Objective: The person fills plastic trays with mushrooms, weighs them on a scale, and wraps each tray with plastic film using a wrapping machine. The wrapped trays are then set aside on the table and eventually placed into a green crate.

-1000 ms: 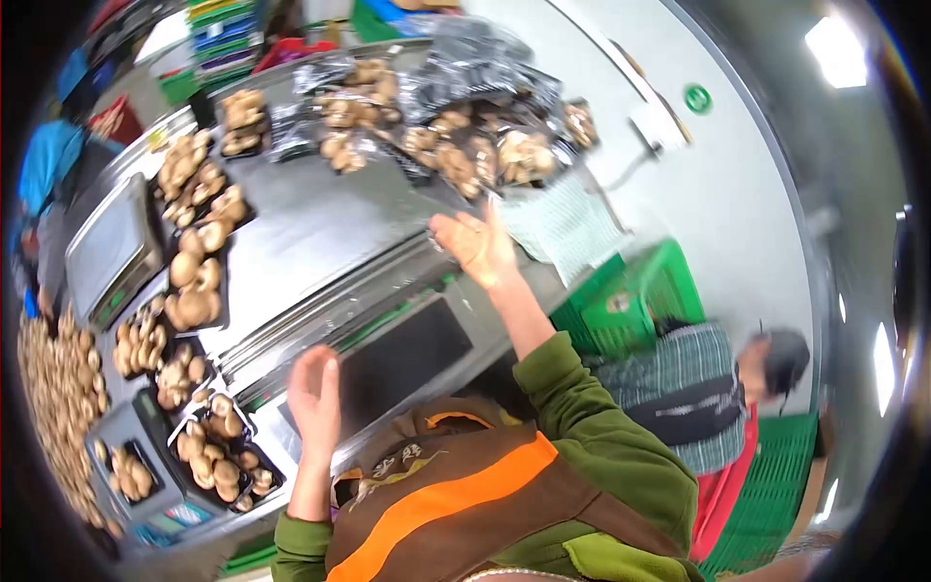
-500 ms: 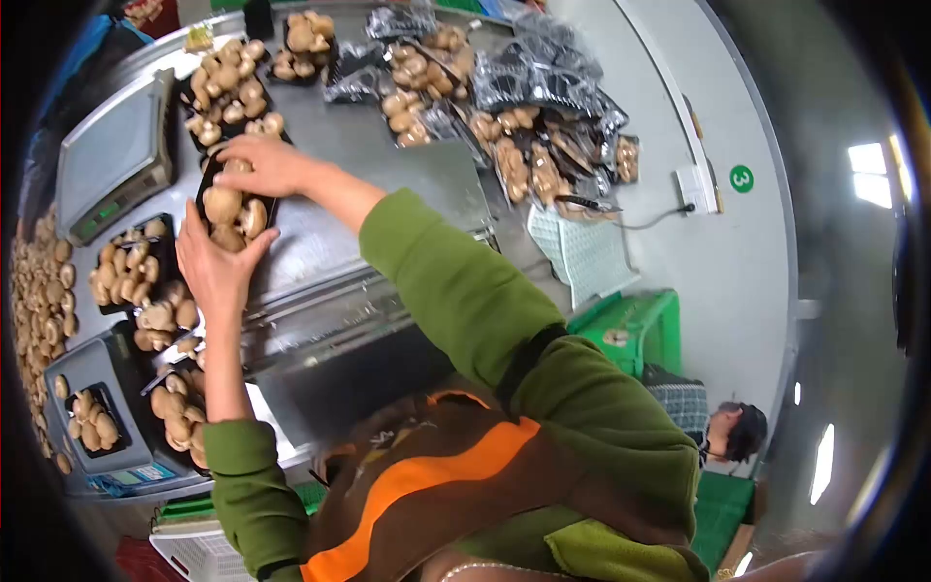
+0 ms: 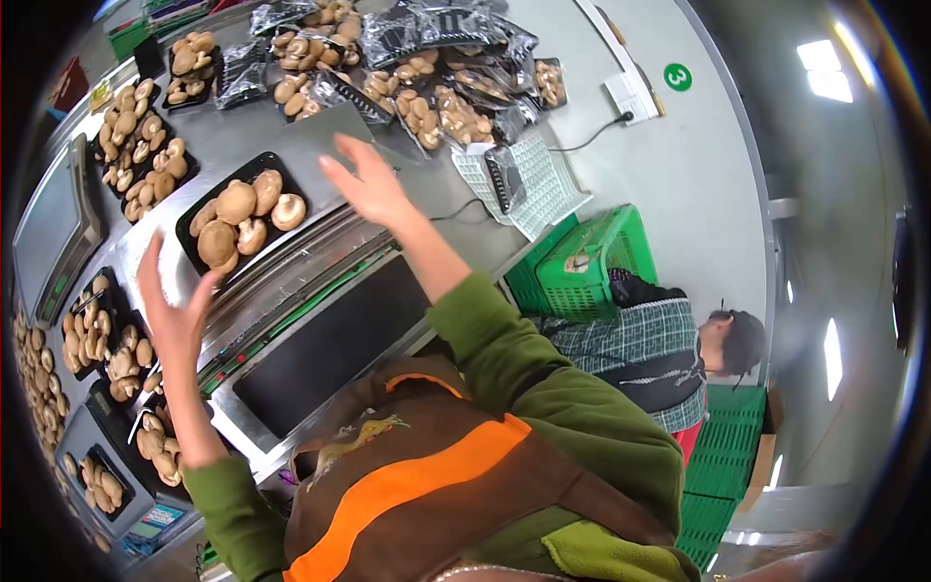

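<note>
A black tray of large brown mushrooms [image 3: 242, 217] lies on the steel worktable [image 3: 262, 145], beside the wrapping machine's dark plate [image 3: 335, 344]. My left hand [image 3: 173, 308] is raised just left of and below the tray, fingers spread, holding nothing. My right hand [image 3: 367, 182] hovers open to the tray's right, palm toward the table, also empty. Neither hand touches the tray.
More mushroom trays [image 3: 136, 145] and wrapped packs [image 3: 427, 97] cover the far side. A scale [image 3: 53, 228] stands at left, with a heap of loose mushrooms [image 3: 39, 388]. A green crate [image 3: 592, 267] and a person in a checked top [image 3: 650, 349] are at right.
Both hands let go of the mushroom tray, which now lies nearer the wrapping machine. The hands have drawn apart to either side, fingers spread.
</note>
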Action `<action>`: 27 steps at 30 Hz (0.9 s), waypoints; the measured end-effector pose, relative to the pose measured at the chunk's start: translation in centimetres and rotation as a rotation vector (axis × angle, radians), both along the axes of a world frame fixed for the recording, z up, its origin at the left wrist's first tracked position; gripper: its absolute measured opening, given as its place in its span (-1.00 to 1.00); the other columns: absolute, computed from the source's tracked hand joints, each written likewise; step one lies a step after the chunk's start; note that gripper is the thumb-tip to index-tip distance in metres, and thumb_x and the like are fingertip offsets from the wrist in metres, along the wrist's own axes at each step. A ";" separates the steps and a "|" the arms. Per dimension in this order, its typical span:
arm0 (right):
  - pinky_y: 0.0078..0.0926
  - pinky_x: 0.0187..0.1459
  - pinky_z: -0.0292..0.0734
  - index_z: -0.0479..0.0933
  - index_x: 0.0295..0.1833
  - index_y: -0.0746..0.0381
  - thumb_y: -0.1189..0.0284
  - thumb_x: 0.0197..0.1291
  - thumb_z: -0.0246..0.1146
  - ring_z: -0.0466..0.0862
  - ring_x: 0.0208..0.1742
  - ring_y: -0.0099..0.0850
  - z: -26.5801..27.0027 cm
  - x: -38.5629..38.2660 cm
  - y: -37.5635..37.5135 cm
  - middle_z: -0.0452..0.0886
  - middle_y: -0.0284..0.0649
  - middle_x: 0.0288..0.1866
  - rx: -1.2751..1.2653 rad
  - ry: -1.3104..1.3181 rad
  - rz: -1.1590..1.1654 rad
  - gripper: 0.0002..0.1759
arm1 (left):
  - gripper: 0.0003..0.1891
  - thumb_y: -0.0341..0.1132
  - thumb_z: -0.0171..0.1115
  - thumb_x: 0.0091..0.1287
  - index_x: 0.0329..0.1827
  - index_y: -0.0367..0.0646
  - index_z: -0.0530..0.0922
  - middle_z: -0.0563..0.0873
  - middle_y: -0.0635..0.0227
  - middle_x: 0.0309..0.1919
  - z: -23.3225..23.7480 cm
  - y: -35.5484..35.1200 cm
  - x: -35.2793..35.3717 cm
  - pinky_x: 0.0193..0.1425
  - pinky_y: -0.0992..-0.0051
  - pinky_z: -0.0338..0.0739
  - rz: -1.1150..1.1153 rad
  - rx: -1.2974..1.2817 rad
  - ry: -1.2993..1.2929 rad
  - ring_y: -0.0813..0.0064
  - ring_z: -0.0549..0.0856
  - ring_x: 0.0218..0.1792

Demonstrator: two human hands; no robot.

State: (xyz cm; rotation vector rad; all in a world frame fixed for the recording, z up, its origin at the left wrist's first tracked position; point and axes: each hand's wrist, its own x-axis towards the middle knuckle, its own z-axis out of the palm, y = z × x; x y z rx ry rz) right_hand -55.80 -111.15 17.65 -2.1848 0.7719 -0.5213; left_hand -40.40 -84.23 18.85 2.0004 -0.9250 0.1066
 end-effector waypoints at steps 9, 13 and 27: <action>-0.26 -0.18 0.49 0.66 -0.43 0.18 0.01 0.05 0.34 0.57 -0.33 -0.18 -3.8 -5.3 2.1 0.60 -0.16 -0.42 -0.196 0.404 0.027 -0.59 | -0.66 -0.09 0.32 0.21 -0.43 -0.25 0.67 0.61 0.15 -0.50 -4.0 4.9 -5.4 -0.24 0.20 0.45 0.316 0.485 0.031 0.12 0.59 -0.42; -0.56 -0.63 0.25 0.39 -0.56 0.17 0.22 0.25 0.17 0.36 -0.67 -0.50 -3.0 -7.6 1.4 0.35 -0.37 -0.64 1.133 0.045 -0.033 -0.63 | -0.65 -0.18 0.16 0.36 -0.52 -0.20 0.38 0.36 0.42 -0.67 -4.1 6.7 -4.9 -0.62 0.52 0.18 0.169 -0.086 1.155 0.55 0.31 -0.66; -0.33 0.02 0.58 0.49 -0.04 0.40 0.16 0.46 -0.07 0.68 -0.09 -0.22 -2.8 16.1 -6.3 0.65 0.01 -0.05 0.702 -0.229 0.406 -0.53 | -0.55 -0.19 -0.22 0.53 0.16 -0.35 0.52 0.56 0.03 0.20 -2.7 -3.5 9.0 0.42 0.34 0.23 0.037 -0.108 0.407 0.17 0.49 0.27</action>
